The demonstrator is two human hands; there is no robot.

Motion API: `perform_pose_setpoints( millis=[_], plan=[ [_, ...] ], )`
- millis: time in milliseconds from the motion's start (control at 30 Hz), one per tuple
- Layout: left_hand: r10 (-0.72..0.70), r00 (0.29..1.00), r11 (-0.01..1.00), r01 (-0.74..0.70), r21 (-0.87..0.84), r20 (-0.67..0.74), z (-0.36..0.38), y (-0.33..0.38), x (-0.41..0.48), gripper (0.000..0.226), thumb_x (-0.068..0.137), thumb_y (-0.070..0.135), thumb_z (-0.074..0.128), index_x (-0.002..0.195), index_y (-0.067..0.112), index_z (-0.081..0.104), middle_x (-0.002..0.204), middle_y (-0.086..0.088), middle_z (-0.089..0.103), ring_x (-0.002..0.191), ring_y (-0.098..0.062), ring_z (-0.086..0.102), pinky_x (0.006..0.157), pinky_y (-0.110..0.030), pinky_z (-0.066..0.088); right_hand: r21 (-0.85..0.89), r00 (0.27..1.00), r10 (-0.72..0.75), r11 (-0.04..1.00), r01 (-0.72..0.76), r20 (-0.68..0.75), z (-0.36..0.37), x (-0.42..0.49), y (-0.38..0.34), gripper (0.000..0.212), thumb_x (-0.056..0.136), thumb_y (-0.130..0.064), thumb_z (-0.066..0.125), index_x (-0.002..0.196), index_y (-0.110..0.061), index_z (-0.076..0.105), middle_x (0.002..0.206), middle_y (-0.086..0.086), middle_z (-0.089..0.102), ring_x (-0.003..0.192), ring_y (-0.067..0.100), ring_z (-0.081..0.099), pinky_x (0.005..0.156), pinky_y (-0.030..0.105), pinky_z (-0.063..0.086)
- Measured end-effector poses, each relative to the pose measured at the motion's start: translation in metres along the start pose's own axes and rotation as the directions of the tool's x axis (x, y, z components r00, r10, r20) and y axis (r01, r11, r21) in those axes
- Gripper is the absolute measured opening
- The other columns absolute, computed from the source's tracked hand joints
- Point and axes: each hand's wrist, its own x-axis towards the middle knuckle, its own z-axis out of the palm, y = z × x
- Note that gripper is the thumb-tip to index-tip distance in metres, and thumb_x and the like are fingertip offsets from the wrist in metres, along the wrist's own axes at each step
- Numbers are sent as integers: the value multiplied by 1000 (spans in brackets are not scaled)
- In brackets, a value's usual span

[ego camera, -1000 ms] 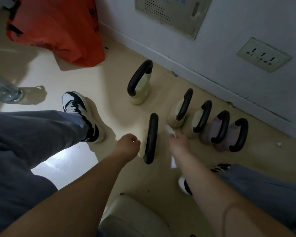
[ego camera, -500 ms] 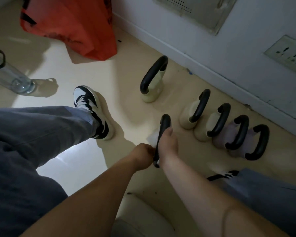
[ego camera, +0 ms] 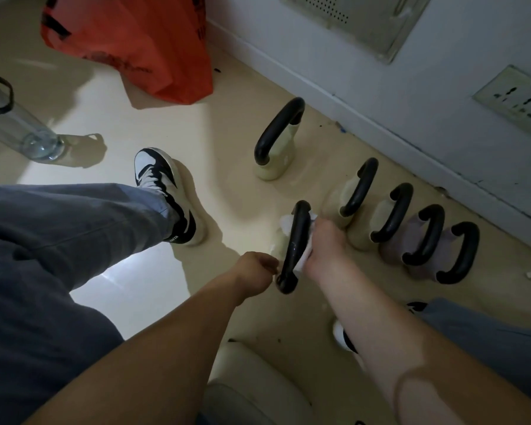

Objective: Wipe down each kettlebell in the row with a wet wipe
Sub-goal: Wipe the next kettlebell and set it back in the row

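Note:
A cream kettlebell with a black handle [ego camera: 295,240] stands on the floor in front of me, pulled out of the row. My left hand [ego camera: 255,271] is closed against the near end of its handle. My right hand [ego camera: 325,243] presses a white wet wipe [ego camera: 304,259] against the handle's right side, and the wipe shows again at the handle's far end. Behind it, several more kettlebells [ego camera: 393,216] stand in a row along the wall, two cream and two greyish purple. One larger cream kettlebell [ego camera: 278,139] stands apart at the left.
An orange plastic bag [ego camera: 135,35] sits at the back left by the wall. A clear bottle [ego camera: 22,130] stands at the far left. My left foot in a black and white shoe [ego camera: 166,191] is planted left of the kettlebells. A cream seat edge [ego camera: 258,378] lies below my arms.
My right hand has slid along the handle from its top to its right side, with more of the wipe showing. My left hand keeps its hold at the handle's near end.

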Motion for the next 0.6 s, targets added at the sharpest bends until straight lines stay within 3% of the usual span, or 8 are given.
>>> perform_pose_setpoints(
  millis=[67, 167, 233, 400, 467, 533, 567, 600],
  plan=[
    [8, 1000, 1000, -8, -13, -19, -1, 0, 1, 40, 89, -5, 49, 118, 11, 72, 111, -5, 71, 103, -21, 66, 85, -31, 53, -71, 998, -60, 996, 59, 0, -1, -5, 24, 43, 98, -49, 42, 84, -17, 69, 90, 7, 69, 75, 25, 64, 67, 31, 47],
    [19, 998, 1000, -20, -11, -65, -2, 3, 2, 22, 89, 1, 52, 98, 0, 72, 83, -7, 67, 78, -22, 58, 69, -31, 48, -279, 987, -150, 952, 127, -63, -6, -23, 47, 47, 107, -54, 33, 114, -20, 64, 105, 9, 69, 98, 27, 64, 81, 35, 47],
    [8, 998, 1000, -8, 3, -69, -1, 1, 1, 20, 89, 1, 52, 95, -2, 71, 77, -7, 64, 76, -24, 56, 68, -31, 47, -377, 978, -199, 912, 162, -61, -13, -33, 52, 43, 110, -50, 28, 121, -23, 59, 106, 7, 65, 97, 24, 60, 84, 34, 42],
    [-46, 997, 999, 47, 14, -64, 3, -4, 1, 28, 92, 1, 53, 109, 9, 74, 104, -10, 70, 102, -29, 67, 90, -33, 56, -573, 917, -400, 752, 326, -4, -31, -58, 94, 32, 113, -35, 28, 117, -20, 56, 95, 0, 61, 94, 22, 58, 79, 30, 39],
    [-60, 996, 998, 61, 18, -69, 5, -3, 0, 31, 89, -1, 57, 112, 9, 74, 108, -11, 70, 106, -31, 66, 83, -29, 52, -575, 931, -364, 755, 314, 31, -41, -60, 115, 30, 112, -31, 31, 132, -21, 51, 106, 3, 63, 98, 23, 58, 82, 30, 41],
    [-63, 995, 998, 63, 4, -83, 5, -1, -1, 33, 87, -1, 58, 114, 9, 73, 111, -14, 69, 104, -32, 66, 76, -28, 49, -602, 963, -271, 769, 217, 2, -48, -62, 126, 40, 112, -23, 34, 150, -16, 41, 127, 12, 62, 116, 29, 58, 100, 31, 43],
    [-62, 994, 998, 62, -3, -90, 5, 0, -2, 32, 87, -2, 57, 114, 8, 72, 111, -14, 69, 101, -32, 65, 75, -28, 49, -853, 956, -290, 491, 178, 33, -48, -66, 132, 43, 112, -23, 33, 153, -10, 38, 133, 15, 59, 122, 28, 56, 108, 28, 42],
    [-65, 993, 998, 65, -6, -95, 4, 1, -4, 32, 87, -3, 57, 113, 8, 72, 110, -14, 68, 98, -31, 65, 74, -28, 49, -878, 960, -276, 445, 173, 50, -49, -66, 132, 46, 112, -29, 30, 153, -9, 37, 133, 14, 58, 118, 23, 57, 104, 19, 44]
  ],
)
